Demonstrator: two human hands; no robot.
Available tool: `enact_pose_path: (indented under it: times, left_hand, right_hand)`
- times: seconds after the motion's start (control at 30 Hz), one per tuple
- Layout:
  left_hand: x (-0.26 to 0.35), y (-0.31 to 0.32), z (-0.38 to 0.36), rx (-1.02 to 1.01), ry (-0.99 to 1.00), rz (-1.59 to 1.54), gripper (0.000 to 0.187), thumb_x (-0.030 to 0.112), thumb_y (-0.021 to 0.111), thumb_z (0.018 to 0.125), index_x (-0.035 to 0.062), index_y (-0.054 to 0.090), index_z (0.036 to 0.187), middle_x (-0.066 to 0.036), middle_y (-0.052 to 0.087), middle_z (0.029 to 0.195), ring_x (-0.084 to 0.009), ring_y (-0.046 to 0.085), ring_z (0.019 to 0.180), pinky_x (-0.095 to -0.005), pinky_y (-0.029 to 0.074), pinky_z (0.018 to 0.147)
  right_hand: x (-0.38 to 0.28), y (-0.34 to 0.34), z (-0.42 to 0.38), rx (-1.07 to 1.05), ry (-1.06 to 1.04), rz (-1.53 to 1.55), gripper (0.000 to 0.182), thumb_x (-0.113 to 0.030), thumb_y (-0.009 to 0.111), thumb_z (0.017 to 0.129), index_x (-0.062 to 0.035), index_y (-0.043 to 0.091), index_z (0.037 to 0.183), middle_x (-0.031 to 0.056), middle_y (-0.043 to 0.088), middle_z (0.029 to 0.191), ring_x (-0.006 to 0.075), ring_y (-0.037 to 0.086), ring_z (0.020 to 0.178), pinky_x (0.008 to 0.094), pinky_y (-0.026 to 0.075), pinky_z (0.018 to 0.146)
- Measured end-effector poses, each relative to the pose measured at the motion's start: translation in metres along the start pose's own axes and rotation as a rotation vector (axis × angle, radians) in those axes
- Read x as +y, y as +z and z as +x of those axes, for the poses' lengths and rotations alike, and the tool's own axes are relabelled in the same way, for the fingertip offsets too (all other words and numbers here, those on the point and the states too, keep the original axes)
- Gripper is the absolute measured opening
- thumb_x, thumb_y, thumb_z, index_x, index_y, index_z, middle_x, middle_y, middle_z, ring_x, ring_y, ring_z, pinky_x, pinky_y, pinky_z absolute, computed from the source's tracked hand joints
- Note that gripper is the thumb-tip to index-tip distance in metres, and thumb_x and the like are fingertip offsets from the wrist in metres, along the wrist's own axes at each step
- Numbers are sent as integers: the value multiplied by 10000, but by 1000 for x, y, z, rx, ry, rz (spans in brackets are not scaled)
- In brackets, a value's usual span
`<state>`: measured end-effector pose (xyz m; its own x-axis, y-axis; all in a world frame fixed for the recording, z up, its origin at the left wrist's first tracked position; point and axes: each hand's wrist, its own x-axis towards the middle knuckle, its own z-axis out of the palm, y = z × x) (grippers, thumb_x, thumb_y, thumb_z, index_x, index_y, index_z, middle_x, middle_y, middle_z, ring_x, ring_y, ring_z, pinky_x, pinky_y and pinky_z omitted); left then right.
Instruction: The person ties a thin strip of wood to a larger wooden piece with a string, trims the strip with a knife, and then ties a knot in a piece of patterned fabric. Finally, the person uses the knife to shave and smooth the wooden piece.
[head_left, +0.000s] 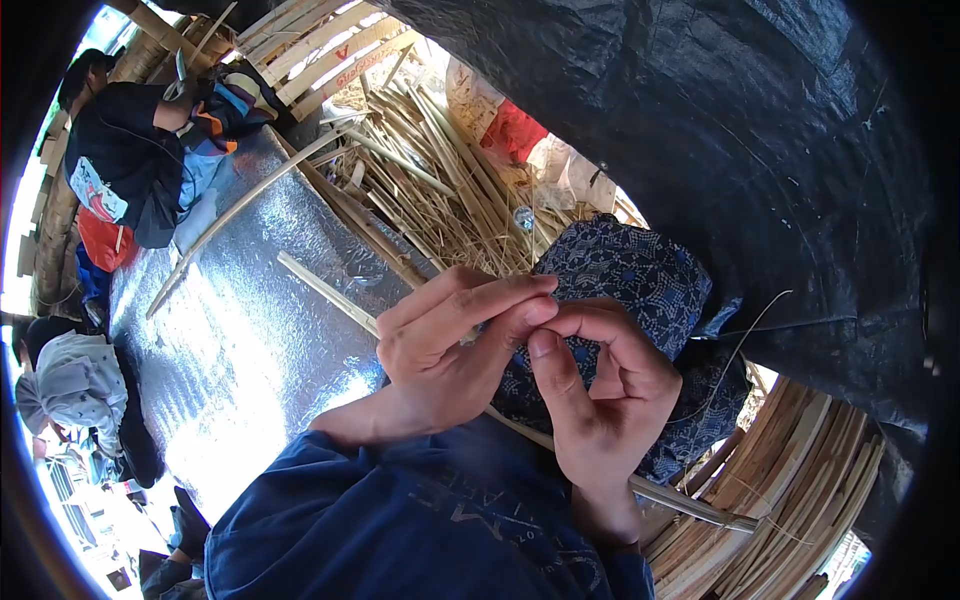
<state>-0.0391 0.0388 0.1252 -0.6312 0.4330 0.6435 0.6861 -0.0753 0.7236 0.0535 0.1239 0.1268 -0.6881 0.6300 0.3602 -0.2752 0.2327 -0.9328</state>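
Observation:
My left hand (440, 350) and my right hand (610, 390) meet at the fingertips in front of my chest. Thumb and index finger are pinched together on each. Whatever lies between the fingertips is too small or hidden to make out. Behind both hands, a split bamboo strip (330, 295) slants across my lap; its other end emerges at the lower right beyond my right wrist. Dark blue patterned cloth (625, 265) covers my legs beneath the hands. A thin curved strand (742, 345) stands out right of my right hand.
Shiny foil-like sheeting (290, 225) spreads on the left, with a long bamboo strip (235, 210) across it. Many bamboo strips (440, 165) lie heaped ahead. More strips (770, 470) are bundled at right, below a black tarp (760, 140). One person (130, 140) sits upper left, another (80, 390) lower left.

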Motion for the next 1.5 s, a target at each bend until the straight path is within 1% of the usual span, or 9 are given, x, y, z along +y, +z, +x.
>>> enact_pose_path:
  times: [0.33,0.63,0.7,0.73,0.8,1.03,1.1,1.23,1.5]
  left_hand:
    - [0,2,0,25,77,45,263,-49,742,683,15,714,937,-59,619,674,-100,589,553,-211,425,474]
    - [0,1,-1,25,-26,48,223,-22,745,713,22,713,930,-52,610,657,-85,584,556,-194,401,473]
    - [-2,2,-2,12,-172,-143,155,7,716,776,17,709,930,-48,633,692,-71,592,590,-181,421,501]
    - [-1,1,-2,13,-172,-143,155,7,716,776,17,709,930,-48,633,692,-71,592,590,-181,421,501]
    - [3,0,-1,-24,-580,-498,115,50,673,844,4,697,946,-43,658,758,-63,600,631,-173,444,516]
    - [-1,-2,3,-71,-771,-728,182,156,640,892,-10,681,955,-55,664,810,-65,594,645,-182,460,513]
    - [-6,-4,4,-120,-852,-864,220,204,637,898,-3,680,959,-55,655,785,-59,569,619,-191,454,524]
    - [-9,-3,4,-72,-894,-888,245,237,638,897,5,676,969,-32,624,728,-51,520,575,-206,434,539]
    - [-20,-9,4,-24,-871,-853,271,263,627,904,5,665,979,-11,617,711,-43,485,544,-209,421,535]
  right_hand:
    - [3,6,-1,44,27,18,135,31,667,725,-10,617,843,63,623,806,136,608,715,253,478,638]
    - [6,6,-1,33,22,-15,129,12,663,736,-17,607,848,58,611,790,137,604,697,255,471,632]
    - [5,6,-2,37,49,-3,126,16,663,740,-15,604,848,60,614,795,132,607,704,253,472,637]
    - [5,5,-3,36,49,-3,126,16,663,740,-15,604,848,60,614,795,132,607,704,253,472,637]
    - [4,4,-3,56,72,20,121,26,657,748,-10,603,850,61,614,796,125,609,715,249,471,641]
    - [3,-1,-3,70,100,79,95,27,653,780,10,598,856,59,620,812,111,603,729,237,467,663]
    - [1,-7,0,87,280,338,76,14,641,826,38,611,892,65,640,835,101,599,749,221,462,702]
    - [9,-15,4,59,357,513,138,3,630,860,74,623,979,107,671,875,113,624,804,215,480,753]
    - [13,-16,8,38,425,592,134,6,623,861,73,630,977,121,676,882,150,648,838,249,508,796]
